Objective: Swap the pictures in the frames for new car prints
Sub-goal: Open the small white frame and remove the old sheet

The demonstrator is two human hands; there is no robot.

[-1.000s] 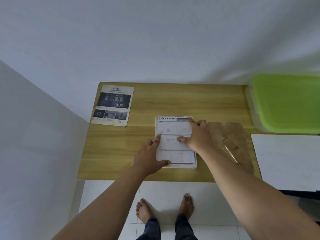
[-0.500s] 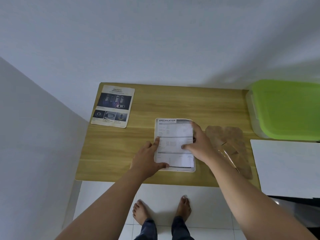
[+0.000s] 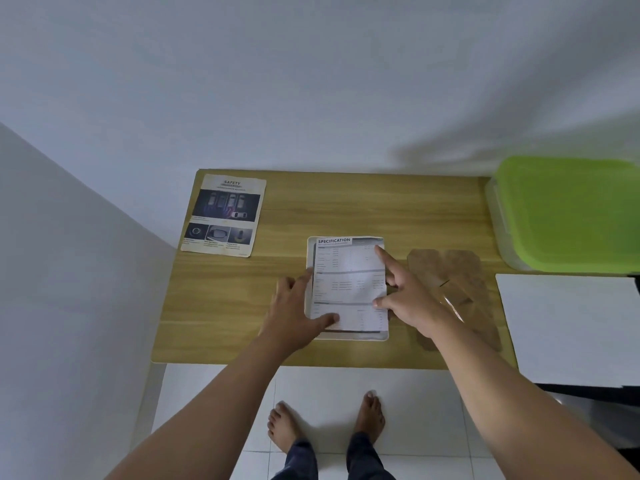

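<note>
Table [image 3: 346, 209]: carries a white frame [image 3: 346, 337], apparently lying back-up to take a new sheet. Brown backing [image 3: 457, 271] lies just right of the frame, likely parked until refitting; safety print [image 3: 225, 214] lies well to the frame's far left. Specification print [image 3: 349, 282] lies flat on the frame, slightly askew, between left grip [image 3: 291, 313] and right grip [image 3: 412, 299], both released, grasping nothing, fingertips pressing its side edges, seemingly to square it in.

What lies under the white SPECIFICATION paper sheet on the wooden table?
Under the white SPECIFICATION paper sheet lies a white rectangular picture frame; only its rim shows, at the left and bottom edges. Its inside is covered by the sheet, the left hand and the right hand.
</note>
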